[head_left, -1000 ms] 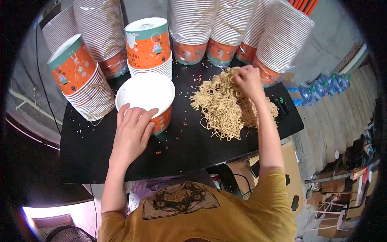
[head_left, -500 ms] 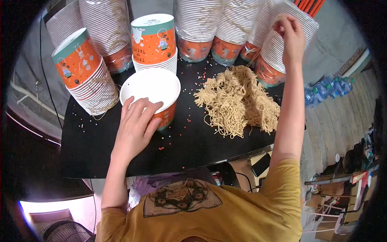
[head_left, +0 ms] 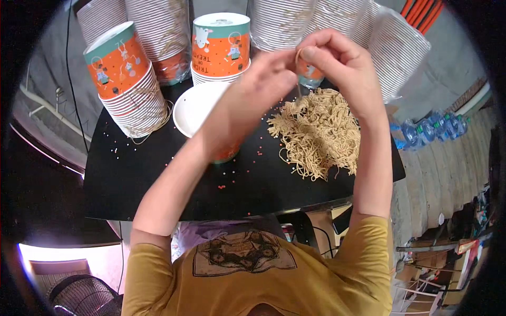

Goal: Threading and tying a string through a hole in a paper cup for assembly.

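Note:
Above the table, my right hand [head_left: 342,63] pinches a thin tan cord [head_left: 299,62] between thumb and fingers. Close beside it is my left hand [head_left: 258,95], its fingers reaching to the same cord; motion smears them, so their grip is unclear. Behind my left forearm stands a paper bucket [head_left: 197,105], white inside with an orange outer wall, mouth up. My left hand and wrist cover part of it. Just beneath my right hand a loose heap of tan cords [head_left: 321,131] lies on the black table [head_left: 158,184].
At the back left stand two stacks of upturned orange-and-green buckets, one left [head_left: 118,68] and one nearer the middle [head_left: 221,47]. Tall plastic-wrapped bucket stacks [head_left: 398,50] line the back. Small confetti dots are scattered on the table. Water bottles [head_left: 432,126] lie beyond its right edge.
My left hand has left the bucket's rim and moved up and right. My right hand has come from the wrapped stacks at back right toward the middle, bringing the cord to my left hand.

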Demonstrator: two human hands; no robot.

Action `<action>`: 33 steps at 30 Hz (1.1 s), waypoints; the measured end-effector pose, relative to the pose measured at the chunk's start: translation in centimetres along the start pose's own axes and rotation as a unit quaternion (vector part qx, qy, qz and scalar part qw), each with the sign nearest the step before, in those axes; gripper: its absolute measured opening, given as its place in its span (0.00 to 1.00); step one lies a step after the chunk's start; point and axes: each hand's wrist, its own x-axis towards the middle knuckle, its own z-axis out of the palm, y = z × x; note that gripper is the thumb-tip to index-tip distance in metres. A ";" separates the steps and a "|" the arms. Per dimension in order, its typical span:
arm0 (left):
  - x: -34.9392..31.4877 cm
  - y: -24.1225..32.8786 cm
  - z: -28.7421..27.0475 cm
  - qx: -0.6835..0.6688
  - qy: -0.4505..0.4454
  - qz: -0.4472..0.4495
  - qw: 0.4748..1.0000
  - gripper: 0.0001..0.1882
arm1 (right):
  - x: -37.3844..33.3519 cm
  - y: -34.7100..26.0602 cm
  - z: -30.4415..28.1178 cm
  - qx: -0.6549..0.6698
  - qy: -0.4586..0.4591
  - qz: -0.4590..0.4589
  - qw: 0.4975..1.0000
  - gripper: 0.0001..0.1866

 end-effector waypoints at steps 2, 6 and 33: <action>-0.7 -1.0 0.8 -0.021 -0.083 -0.031 0.996 0.15 | -0.3 -0.2 0.4 0.044 0.044 0.031 0.998 0.05; -6.8 -5.4 3.9 -0.019 -0.091 -0.112 0.989 0.14 | -0.6 1.4 -2.0 0.168 0.182 0.085 0.965 0.08; -13.5 -0.1 -0.9 0.097 -0.076 -0.359 0.925 0.16 | -12.3 8.2 5.2 0.043 0.030 0.296 0.954 0.06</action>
